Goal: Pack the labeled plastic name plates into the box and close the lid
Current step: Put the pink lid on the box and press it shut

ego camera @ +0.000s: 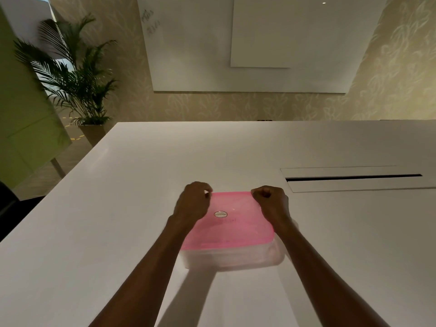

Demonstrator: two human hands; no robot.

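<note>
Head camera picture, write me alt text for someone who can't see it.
Two hands, the left hand and right hand, press on the far corners of a pink lid sitting on a clear plastic box on a white table. A potted palm and whiteboard stand behind.

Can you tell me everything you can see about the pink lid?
The pink lid is see-through plastic, a rectangle with rounded corners. It lies flat on top of a clear plastic box on the white table. A small oval sticker sits near its middle, too small to read. The left hand presses on its far left corner and the right hand on its far right corner, both curled like fists.
</note>
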